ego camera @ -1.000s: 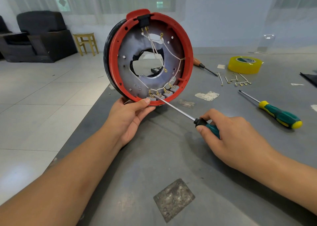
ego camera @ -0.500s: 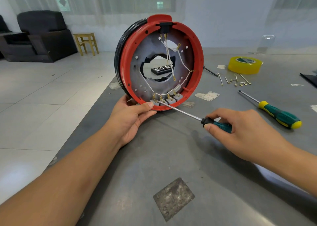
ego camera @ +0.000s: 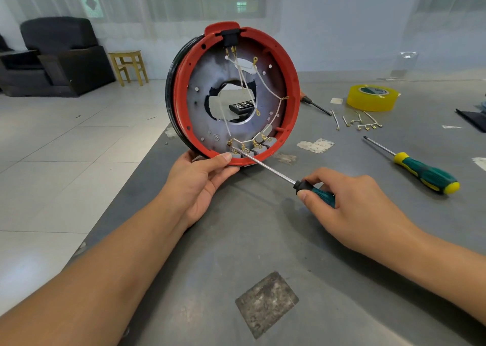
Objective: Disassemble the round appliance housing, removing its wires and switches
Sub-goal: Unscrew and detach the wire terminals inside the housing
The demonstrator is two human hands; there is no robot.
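No legible text on anything

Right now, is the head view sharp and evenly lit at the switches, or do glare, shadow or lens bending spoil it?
Head view: switches and screwdriver tip are sharp; daylight from the windows is soft, with a faint sheen on the table and weak shadows under both hands; wide-angle bending curves the edges; the background armchair is softer.

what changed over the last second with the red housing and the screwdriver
The red round housing turned slightly. The left hand keeps gripping its bottom rim; the right hand still holds the green-handled screwdriver, tip at the grey switches. The second screwdriver stayed put.
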